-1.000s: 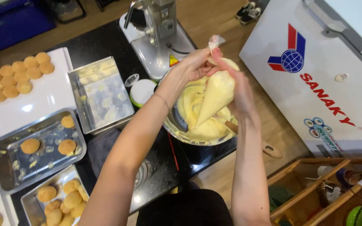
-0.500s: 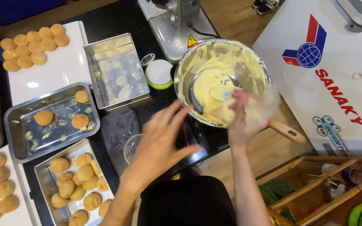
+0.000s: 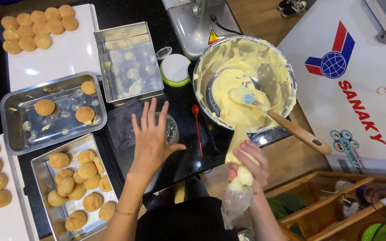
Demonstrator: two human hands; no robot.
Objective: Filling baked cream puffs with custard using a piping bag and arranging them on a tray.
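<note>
My right hand [image 3: 249, 164] grips a piping bag [image 3: 237, 147] full of yellow cream near the counter's front edge, tip pointing up toward the steel mixing bowl [image 3: 287, 71]. The bowl holds yellow cream and a spatula with a wooden handle [image 3: 296, 131] that sticks out over its rim. My left hand [image 3: 152, 138] hovers open, fingers spread, above a small glass jar [image 3: 171, 128] and a dark cloth [image 3: 121, 127]. Just to its left is a steel tray [image 3: 41, 183] filled with several round golden puffs [image 3: 80, 178].
Another steel tray [image 3: 18, 134] holds three puffs; an empty smeared tray [image 3: 126, 62] stands behind. White boards [image 3: 68, 53] and the left side carry more puffs. A red spoon [image 3: 196, 129], a white lid [image 3: 175, 69], a stand mixer [image 3: 197, 22], a white chest freezer [image 3: 358, 80] surround.
The piping bag came down from above the bowl to the counter's front edge, now held by my right hand alone. My left hand let go and spread open over the jar.
</note>
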